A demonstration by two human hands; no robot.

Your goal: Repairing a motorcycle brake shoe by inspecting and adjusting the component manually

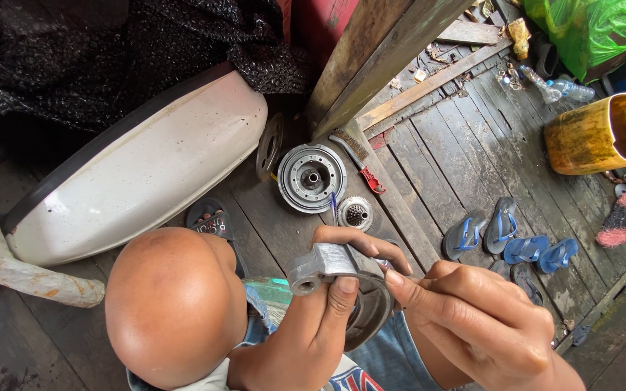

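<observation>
**Both hands on a curved grey metal part**

The left hand (320,318) is clamped around a curved grey metal shoe (335,262), thumb over its outer face and fingers curled over the top edge, holding it up in front of the person's lap. The right hand (472,308) is closed in a pinch, its fingertips pressed against the shoe's right end; whatever small thing it pinches there is hidden. The two hands meet at the part.

Just beyond the hands, on the dark plank floor (458,152), lie a round ribbed metal drum (311,177), a smaller perforated metal piece (355,213) and a red-handled tool (362,168). To the right of the hands sit blue sandals (516,242); further off, a yellow container (603,134) on its side. To the left, a white curved panel (146,174) lies beyond the bent knee (172,304).
</observation>
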